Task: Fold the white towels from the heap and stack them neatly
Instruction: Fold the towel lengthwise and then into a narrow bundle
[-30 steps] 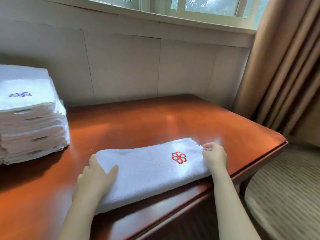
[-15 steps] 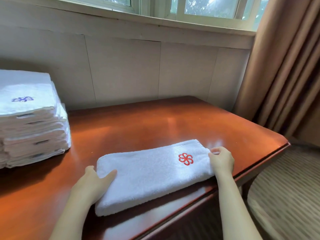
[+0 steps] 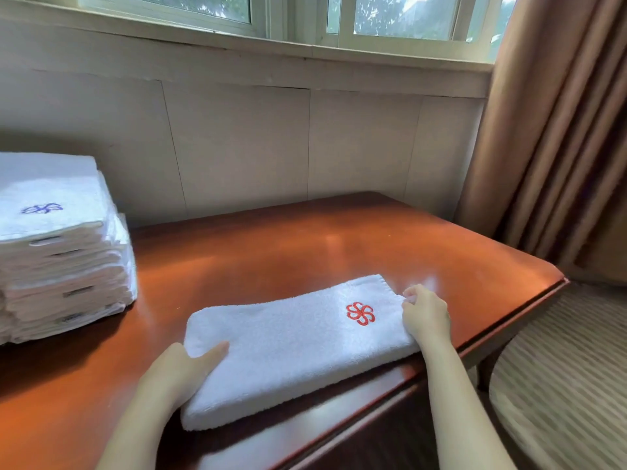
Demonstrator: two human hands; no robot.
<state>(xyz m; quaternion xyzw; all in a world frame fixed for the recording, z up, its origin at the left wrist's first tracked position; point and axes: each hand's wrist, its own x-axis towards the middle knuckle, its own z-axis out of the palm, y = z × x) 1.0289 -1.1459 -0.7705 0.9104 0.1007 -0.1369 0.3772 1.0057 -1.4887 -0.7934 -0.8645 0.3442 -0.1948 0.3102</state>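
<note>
Right grip [image 3: 425, 315] pinches the folded towel [image 3: 288, 340] at its right end, left grip [image 3: 183, 368] clamps its left end thumb-on-top, probably to lift it level toward the stack [image 3: 57, 252].

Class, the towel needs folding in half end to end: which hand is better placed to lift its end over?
Probably right: the right hand pinches the towel at its far right corner, ready to lift; the left hand, thumb on top, holds the other end.

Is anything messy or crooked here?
A little. The stack of folded towels is uneven: lower towels stick out past the top one. The red-flower towel lies slanted to the table edge.
</note>
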